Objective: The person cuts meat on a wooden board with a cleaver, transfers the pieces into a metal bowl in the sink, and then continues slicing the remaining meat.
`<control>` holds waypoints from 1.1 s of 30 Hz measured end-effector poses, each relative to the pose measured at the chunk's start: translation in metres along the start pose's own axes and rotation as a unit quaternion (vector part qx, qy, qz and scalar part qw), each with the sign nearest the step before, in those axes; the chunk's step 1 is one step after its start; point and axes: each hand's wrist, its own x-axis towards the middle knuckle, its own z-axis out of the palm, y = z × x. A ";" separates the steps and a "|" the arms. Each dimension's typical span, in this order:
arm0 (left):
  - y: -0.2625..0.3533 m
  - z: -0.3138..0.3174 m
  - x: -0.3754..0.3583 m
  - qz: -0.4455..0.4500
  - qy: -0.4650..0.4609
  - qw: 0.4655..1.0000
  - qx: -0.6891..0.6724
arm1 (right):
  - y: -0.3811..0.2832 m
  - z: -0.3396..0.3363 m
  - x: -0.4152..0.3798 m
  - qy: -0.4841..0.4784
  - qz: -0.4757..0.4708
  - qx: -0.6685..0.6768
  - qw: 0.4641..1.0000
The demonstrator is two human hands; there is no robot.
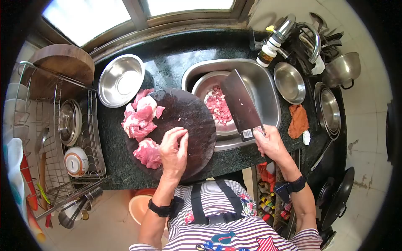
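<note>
My right hand is wrapped round the handle of a broad cleaver, whose blade is over the sink. Under and beside the blade, a metal bowl in the sink holds chopped pink meat. My left hand hovers at or rests on the round dark cutting board, fingers bent, thumb and forefinger apart, with nothing seen between them. Large pieces of raw meat lie on the board's left side, with another chunk just left of my left hand.
An empty metal bowl stands behind the board. A dish rack is at the left. Right of the sink are a metal bowl, an orange cloth and several pans. The faucet rises at the back right.
</note>
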 end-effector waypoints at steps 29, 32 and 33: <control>0.025 0.212 0.051 -0.414 -0.018 0.464 -0.782 | 0.029 -0.150 0.020 -0.251 0.374 0.370 0.813; 0.024 0.214 0.053 -0.392 -0.064 0.572 -0.718 | 0.020 -0.156 0.013 -0.237 0.341 0.267 0.870; 0.020 0.217 0.052 -0.392 -0.062 0.572 -0.718 | 0.017 -0.155 0.012 -0.225 0.315 0.211 0.897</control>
